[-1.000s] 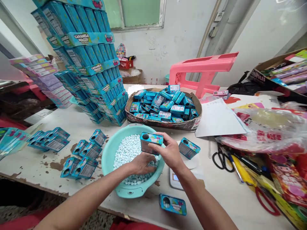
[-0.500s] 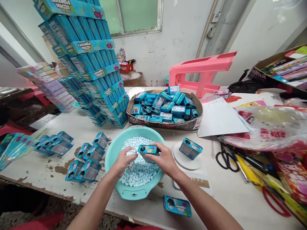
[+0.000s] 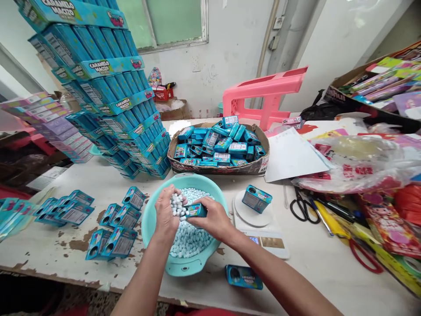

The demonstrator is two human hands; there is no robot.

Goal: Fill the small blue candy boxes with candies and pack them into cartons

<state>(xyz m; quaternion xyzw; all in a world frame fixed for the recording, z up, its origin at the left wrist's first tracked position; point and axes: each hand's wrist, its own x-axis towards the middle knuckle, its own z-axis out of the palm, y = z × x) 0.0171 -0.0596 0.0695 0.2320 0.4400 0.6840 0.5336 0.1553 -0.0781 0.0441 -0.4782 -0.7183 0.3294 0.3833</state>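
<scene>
Over the teal plastic basin (image 3: 154,199) of small pale blue candies (image 3: 190,239), my right hand (image 3: 213,219) grips a small blue candy box (image 3: 196,211) lying on its side. My left hand (image 3: 167,210) is cupped round a handful of the candies, held right against the box's open end. Another blue box (image 3: 256,199) stands on the white kitchen scale (image 3: 263,230) to the right of the basin. A flat blue box (image 3: 244,277) lies near the table's front edge.
A tall stack of blue display cartons (image 3: 108,92) rises at the back left. A cardboard tray of blue boxes (image 3: 219,147) sits behind the basin. Several open boxes (image 3: 115,228) lie left of it. Scissors (image 3: 304,208), plastic bags and coloured packaging crowd the right side. A pink stool (image 3: 263,94) stands behind.
My left hand has risen out of the basin with a handful of candies and met the box's open end. My right hand has lowered and tilted the box toward it.
</scene>
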